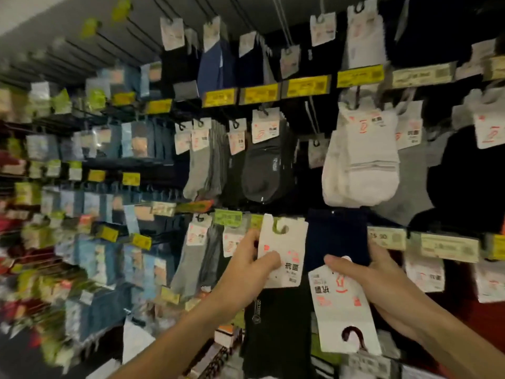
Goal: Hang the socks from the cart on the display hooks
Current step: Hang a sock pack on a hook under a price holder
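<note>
My left hand [254, 262] grips a black sock pack [273, 332] by its white card label [284, 251], thumb on the front of the card. The label's hanger hole is raised to the level of a display hook [281, 227] under the green price tags. My right hand [366, 277] holds a dark navy sock pack [334, 239] upside down; its white label [341, 310] points downward with the hanger hole at the bottom. Both packs are in front of the lower row of the sock wall. The cart is out of sight.
The wall [82, 50] is filled with rows of hooks carrying socks: white pairs [360, 165], a black pair [267, 170], grey pairs [196, 170], blue packs [103, 258] on the left. Yellow and green price tags [262, 93] line the rails. The left side is blurred.
</note>
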